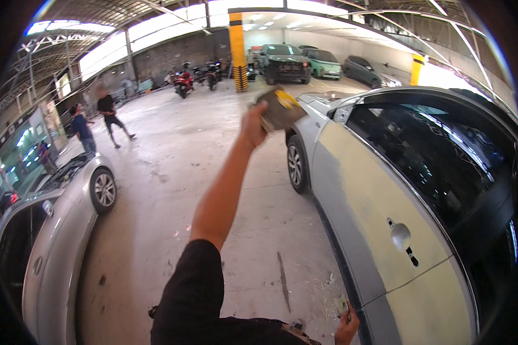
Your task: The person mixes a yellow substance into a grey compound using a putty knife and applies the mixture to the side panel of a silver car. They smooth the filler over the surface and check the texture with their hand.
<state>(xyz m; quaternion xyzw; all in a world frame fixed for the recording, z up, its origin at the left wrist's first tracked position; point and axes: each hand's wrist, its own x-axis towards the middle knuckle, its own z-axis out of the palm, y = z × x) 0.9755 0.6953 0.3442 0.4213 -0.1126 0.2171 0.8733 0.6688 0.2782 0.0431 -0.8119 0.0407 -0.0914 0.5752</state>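
Observation:
My left hand (254, 125) is raised on an outstretched arm and grips a flat dark board (283, 112) by its near edge. A bright yellow patch lies on the board, which is slightly blurred. Low beside the car, my right hand (346, 329) pinches a small flat yellow-green piece (342, 306), possibly a spreader. It is too small to tell more. Just right of that hand stands a light grey car (342, 230), whose doors carry broad pale yellow patches (357, 172). The door handle (400, 236) has dark openings around it.
A silver car (60, 253) with its engine bay exposed stands at the left. Beyond it are people (106, 106) on the concrete floor (213, 155). Motorcycles (184, 84), a yellow pillar (237, 52) and several parked cars (285, 63) line the back.

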